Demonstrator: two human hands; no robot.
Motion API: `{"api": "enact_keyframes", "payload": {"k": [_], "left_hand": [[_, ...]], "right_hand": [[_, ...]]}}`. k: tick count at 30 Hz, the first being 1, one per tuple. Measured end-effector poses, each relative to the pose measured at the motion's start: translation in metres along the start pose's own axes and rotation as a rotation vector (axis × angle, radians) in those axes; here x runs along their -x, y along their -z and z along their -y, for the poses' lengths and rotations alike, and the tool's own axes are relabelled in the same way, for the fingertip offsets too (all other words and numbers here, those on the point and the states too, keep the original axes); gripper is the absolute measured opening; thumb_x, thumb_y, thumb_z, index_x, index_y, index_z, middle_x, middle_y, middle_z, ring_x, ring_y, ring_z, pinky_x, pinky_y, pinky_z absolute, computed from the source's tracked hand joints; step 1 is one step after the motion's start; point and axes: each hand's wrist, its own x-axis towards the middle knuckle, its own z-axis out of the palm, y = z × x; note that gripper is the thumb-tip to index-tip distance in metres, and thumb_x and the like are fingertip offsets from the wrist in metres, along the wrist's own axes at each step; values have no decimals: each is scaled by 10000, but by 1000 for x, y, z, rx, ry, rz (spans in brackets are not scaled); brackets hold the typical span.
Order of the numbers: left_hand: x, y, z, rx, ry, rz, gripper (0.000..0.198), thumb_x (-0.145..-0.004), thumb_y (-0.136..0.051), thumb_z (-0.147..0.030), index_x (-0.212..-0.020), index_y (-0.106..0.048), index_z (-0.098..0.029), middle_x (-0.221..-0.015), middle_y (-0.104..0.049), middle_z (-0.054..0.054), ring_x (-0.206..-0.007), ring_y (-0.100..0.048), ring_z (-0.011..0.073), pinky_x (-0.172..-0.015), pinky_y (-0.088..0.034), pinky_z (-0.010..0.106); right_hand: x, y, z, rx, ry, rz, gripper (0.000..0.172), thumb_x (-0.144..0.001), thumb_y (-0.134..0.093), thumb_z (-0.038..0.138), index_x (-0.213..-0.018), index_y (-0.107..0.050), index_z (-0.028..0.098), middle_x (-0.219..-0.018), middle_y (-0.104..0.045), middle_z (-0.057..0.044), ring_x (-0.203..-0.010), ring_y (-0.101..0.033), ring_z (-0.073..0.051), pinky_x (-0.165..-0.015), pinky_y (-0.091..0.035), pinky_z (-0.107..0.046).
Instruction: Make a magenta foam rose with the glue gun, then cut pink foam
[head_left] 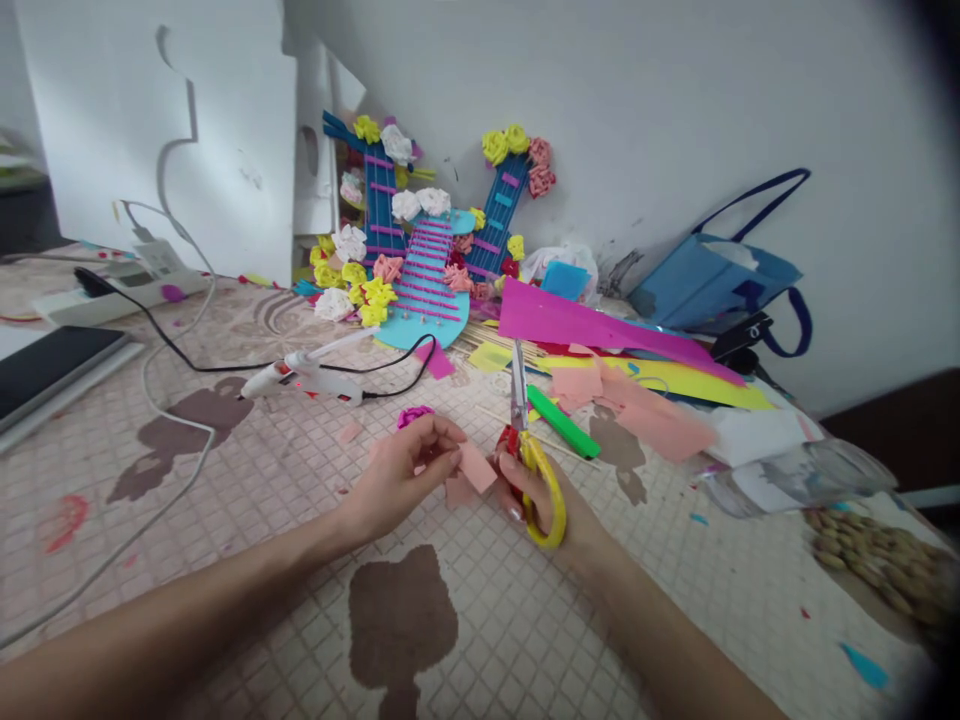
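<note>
My left hand (pixel 409 475) pinches a small salmon-pink paper piece (pixel 477 468) between thumb and fingertips. Close to its right, my right hand (pixel 536 490) is wrapped round scissors (pixel 545 490) with yellow and red handles, their blades pointing up and away from me. Another bit of pink paper (pixel 459 491) shows beneath the held piece. Just behind my left hand sits a magenta crumpled paper flower (pixel 415 415). A green marker-like stick (pixel 562 422) lies right of the blades. The white glue gun (pixel 300 380) rests further left.
Paper-flower-covered blue craft pieces (pixel 427 270) lean against the wall. Magenta sheet (pixel 600 325), pink paper (pixel 652 405) and yellow strips lie at the back right. A blue bag (pixel 705 280) stands behind; nuts (pixel 877 560) are at far right. Cables and a black device (pixel 56 370) are left.
</note>
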Motion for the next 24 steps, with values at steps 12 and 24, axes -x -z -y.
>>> {"api": "enact_keyframes", "payload": {"k": [12,24], "left_hand": [[10,-12,-7,-62,39,175,324,-876,-543,-302,-1140,-404,-176,-804,-621,18,-729,-605,143,-649,-478,275],[11,-12,-5,149,119,148,353,-810,-588,-242,-1097,-393,-179,-669,-544,-54,-628,-550,110,-577,-432,244]], "right_hand": [[6,-10,10,104,-82,-67,376,-628,-747,402,-754,-451,209,-619,-470,75,-465,-383,-56,-404,-306,-186],[3,-4,5,-6,-18,-65,356,-705,-700,461,-802,-457,221,-597,-431,84,-434,-335,-55,-382,-261,-185]]}}
